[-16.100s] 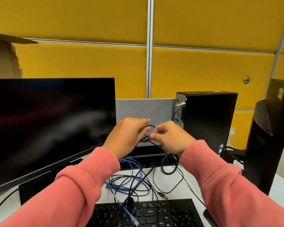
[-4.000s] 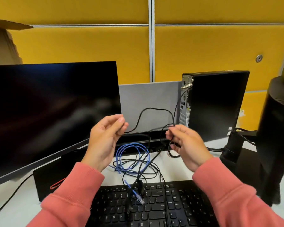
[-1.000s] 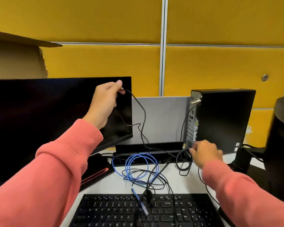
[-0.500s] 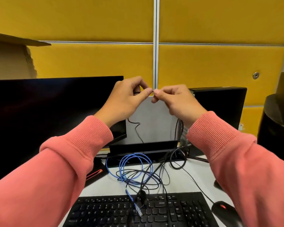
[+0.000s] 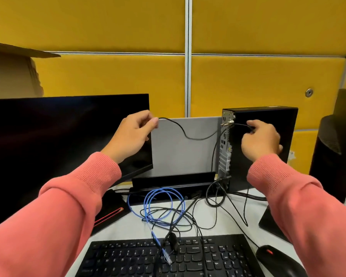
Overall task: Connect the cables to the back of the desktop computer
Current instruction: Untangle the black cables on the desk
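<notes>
The left hand [image 5: 133,134] pinches a thin black cable [image 5: 185,134] between thumb and fingers, in front of the right edge of the dark monitor [image 5: 64,148]. From that grip the cable sags in a shallow curve to the right, across the grey panel [image 5: 185,148], and rises again to the right hand [image 5: 261,139]. The right hand's grip is curled round the same cable, just right of the upper rear corner of the desktop computer [image 5: 262,148], which stands upright on the worktop [image 5: 224,222] with its port side turned left. The cable end near the right grip lies against the tower's top rear edge, close to a metal bracket; whether it is plugged in cannot be told.

Below both grips, a second black lead drops along the tower's port panel to the worktop. Under the span between the hands, a coiled blue cable [image 5: 158,202] lies among loose black leads, its clear plug resting on the keyboard [image 5: 208,258]. A black bar-shaped device [image 5: 173,179] sits behind the coil. A mouse [image 5: 278,260] lies below the right grip, beside the keyboard. Both sleeves are salmon pink. A yellow partition wall [image 5: 248,76] stands behind everything.
</notes>
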A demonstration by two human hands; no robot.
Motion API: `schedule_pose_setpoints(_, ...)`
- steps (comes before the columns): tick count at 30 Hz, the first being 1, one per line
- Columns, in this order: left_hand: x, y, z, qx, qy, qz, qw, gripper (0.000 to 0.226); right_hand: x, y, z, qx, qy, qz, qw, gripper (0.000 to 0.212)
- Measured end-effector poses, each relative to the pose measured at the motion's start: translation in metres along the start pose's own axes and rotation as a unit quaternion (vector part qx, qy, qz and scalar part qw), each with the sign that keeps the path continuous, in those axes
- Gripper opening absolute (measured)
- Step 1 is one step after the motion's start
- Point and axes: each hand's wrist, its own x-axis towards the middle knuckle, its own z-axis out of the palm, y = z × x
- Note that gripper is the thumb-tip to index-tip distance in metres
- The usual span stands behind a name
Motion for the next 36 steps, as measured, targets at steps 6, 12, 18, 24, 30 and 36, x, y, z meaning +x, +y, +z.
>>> schedule_pose_setpoints(6,0.007,0.045,0.030,0.022,-0.056,0.111,0.992,0.022,-0.047,-0.049,0.014,0.133,-0.253,-0.218,0.933,0.080)
schedule_pose_setpoints(12,-0.007,0.028,0.040,-0.008,-0.094,0.100,0.991,0.019,-0.047,-0.039,0.023,0.295,-0.383,-0.077,0.872,0.019)
schedule_pose_setpoints(18,-0.030,-0.013,0.035,0.005,-0.150,0.007,0.989,0.028,-0.031,0.004,0.020,0.232,-0.203,-0.009,0.951,0.022)
schedule_pose_setpoints(24,-0.051,-0.057,0.024,0.026,-0.151,-0.071,0.986,0.027,-0.011,0.024,0.019,0.148,0.025,0.011,0.989,0.021)
schedule_pose_setpoints(30,-0.060,-0.075,0.021,-0.015,-0.084,-0.127,0.988,0.025,-0.013,0.035,0.026,0.057,0.047,-0.005,0.997,0.019)
schedule_pose_setpoints(36,-0.067,-0.080,0.031,-0.099,-0.028,-0.156,0.982,0.020,-0.029,0.068,0.037,-0.204,-0.064,-0.055,0.975,0.016)
